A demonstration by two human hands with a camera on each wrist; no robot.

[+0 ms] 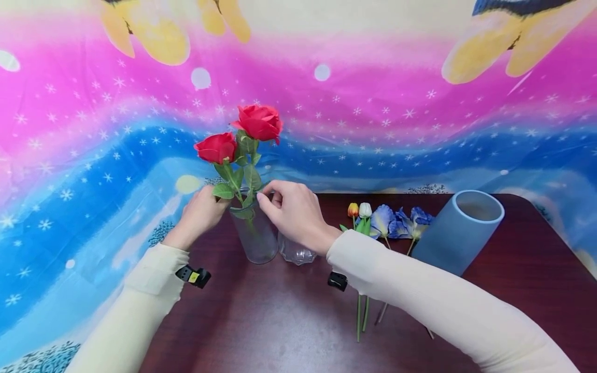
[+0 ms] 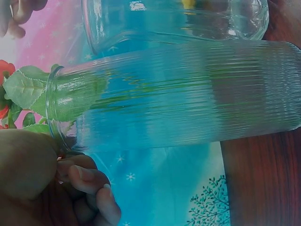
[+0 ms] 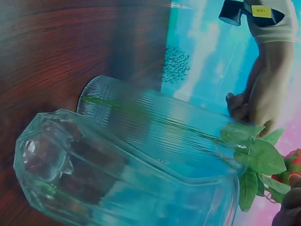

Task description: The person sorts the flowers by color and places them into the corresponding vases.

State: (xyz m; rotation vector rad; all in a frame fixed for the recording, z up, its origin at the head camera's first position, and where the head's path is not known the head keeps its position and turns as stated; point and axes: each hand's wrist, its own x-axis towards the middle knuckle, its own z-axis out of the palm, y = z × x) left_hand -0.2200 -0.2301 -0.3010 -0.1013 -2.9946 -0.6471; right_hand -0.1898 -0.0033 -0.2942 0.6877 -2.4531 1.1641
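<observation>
Two red roses point(image 1: 258, 123) with green leaves stand in a ribbed clear glass vase point(image 1: 254, 235), stems reaching down inside it. At the left of the rim, my left hand point(image 1: 201, 213) pinches the vase's edge between thumb and curled fingers; leaves partly cover the fingertips. My right hand point(image 1: 298, 212) is just right of the rim, its fingers loosely bent. In the left wrist view my right hand point(image 2: 19, 16) appears apart from the vase with nothing seen in it. A faceted clear glass vase point(image 3: 61, 160) stands beside the ribbed one, largely behind my right hand in the head view.
Right of my right hand, a yellow-orange tulip point(image 1: 353, 209), a white tulip point(image 1: 365, 210) and blue-purple flowers point(image 1: 383, 221) lie on the dark wooden table point(image 1: 280, 321). My right sleeve crosses before a tall blue vase point(image 1: 454, 233). A colourful cloth point(image 1: 373, 134) hangs behind.
</observation>
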